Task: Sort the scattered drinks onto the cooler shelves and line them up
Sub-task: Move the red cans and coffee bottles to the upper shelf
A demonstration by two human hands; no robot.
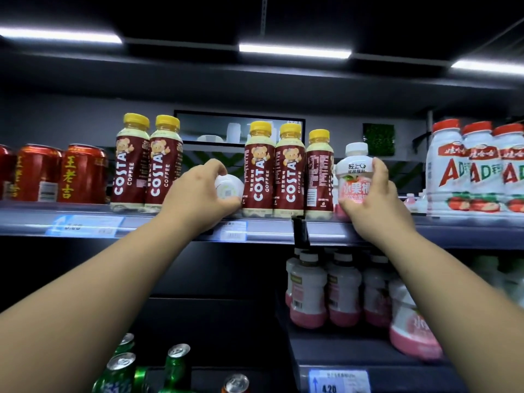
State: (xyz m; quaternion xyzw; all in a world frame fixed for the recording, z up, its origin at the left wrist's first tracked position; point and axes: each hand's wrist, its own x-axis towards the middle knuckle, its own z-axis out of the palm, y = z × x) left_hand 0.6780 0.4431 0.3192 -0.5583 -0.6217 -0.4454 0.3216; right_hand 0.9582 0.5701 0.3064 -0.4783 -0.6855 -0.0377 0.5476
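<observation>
Your two arms bare, all way from picture edge to wrist. Skin looks smooth. Your left forearm point(93, 282) looks big and wide at bottom corner, gets thin near wrist. Your right forearm point(453, 282) same shape on other side. Your left hand point(198, 195) bare too, back of it round and soft, small bumps at knuckles. Your right hand point(368, 205) bare as well, fingers point(380, 168) short and plump. Nails too small and blurry to tell.
</observation>
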